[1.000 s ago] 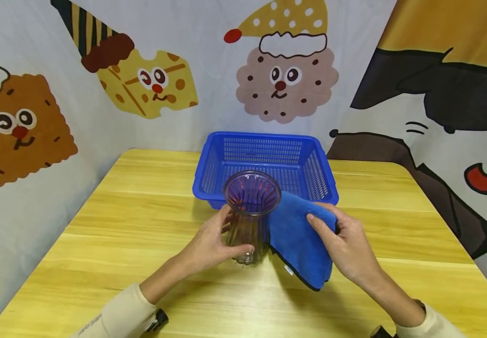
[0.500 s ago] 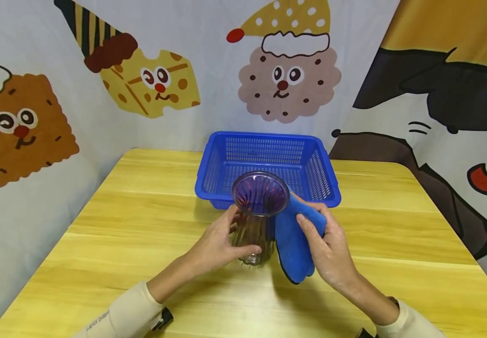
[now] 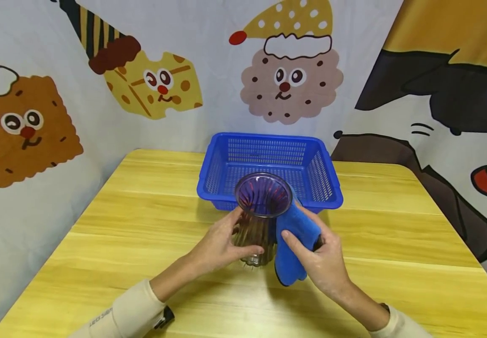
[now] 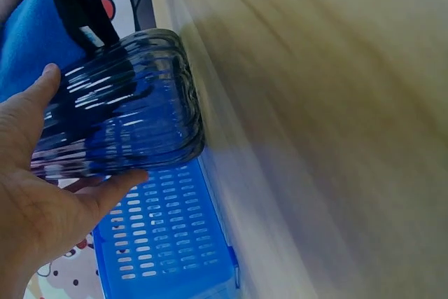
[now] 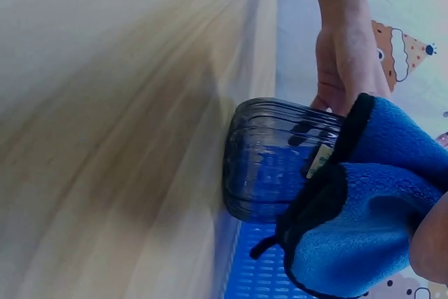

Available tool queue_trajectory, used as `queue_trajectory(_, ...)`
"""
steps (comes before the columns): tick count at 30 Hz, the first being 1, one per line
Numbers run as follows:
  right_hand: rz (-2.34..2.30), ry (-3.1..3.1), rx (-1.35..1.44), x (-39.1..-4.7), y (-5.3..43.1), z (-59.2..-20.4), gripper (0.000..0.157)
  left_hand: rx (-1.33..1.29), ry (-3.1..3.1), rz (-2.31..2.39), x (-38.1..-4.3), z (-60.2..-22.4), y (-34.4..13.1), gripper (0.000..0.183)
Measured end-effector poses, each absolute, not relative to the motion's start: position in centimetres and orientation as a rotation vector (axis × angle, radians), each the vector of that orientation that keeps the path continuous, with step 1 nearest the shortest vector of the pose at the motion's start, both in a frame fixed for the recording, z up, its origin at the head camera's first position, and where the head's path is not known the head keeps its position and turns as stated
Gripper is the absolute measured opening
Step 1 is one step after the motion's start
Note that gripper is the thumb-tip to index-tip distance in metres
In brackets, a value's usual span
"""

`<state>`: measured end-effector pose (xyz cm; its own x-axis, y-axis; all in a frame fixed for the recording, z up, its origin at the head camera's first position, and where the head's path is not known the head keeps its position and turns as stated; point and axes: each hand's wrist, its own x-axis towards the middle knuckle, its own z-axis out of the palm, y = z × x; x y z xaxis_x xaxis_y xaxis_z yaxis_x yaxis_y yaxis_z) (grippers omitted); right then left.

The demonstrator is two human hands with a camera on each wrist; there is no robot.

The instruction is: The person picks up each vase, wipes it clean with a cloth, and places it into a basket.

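Observation:
A ribbed glass vase (image 3: 255,234) with a flared purple-tinted rim is upright in front of the basket. My left hand (image 3: 215,246) grips its left side, the thumb across the front and the fingers behind. A folded blue cloth (image 3: 292,249) with dark edging is in my right hand (image 3: 325,258), thumb on top. It lies against the vase's right side below the rim. From the left wrist, the vase's ribbed base (image 4: 164,96) shows beside the cloth (image 4: 35,40). In the right wrist view the cloth (image 5: 364,236) covers part of the vase (image 5: 262,166).
Just behind the vase, a blue perforated plastic basket (image 3: 268,169) stands on the yellow wooden table (image 3: 142,206). A white curtain (image 3: 218,94) printed with cartoon figures hangs along the table's back and sides.
My right hand has moved left, bringing the cloth from beside the vase to its right side; the cloth is more bunched. The left hand keeps its grip on the vase.

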<state>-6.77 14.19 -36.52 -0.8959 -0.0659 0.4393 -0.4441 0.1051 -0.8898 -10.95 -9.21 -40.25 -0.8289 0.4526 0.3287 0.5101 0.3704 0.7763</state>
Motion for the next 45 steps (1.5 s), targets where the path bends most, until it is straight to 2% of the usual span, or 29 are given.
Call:
queue_trajectory(6, 1.772, -2.076, 0.568, -6.7, 14.1, -37.2, 0.052, -0.916, -2.538, -1.479, -10.8, -40.4, -9.2, 0.106)
queue_trajectory(12, 1.697, -2.042, 0.727, -6.8, 14.0, -37.9, 0.055, -0.905, -2.538, -1.504, -10.9, -40.4, -9.2, 0.104)
queue_trajectory(45, 1.551, -2.086, 0.85, -7.3, 14.5, -37.9, 0.053, -0.919, -2.508, -1.517, -11.3, -40.5, -9.0, 0.104)
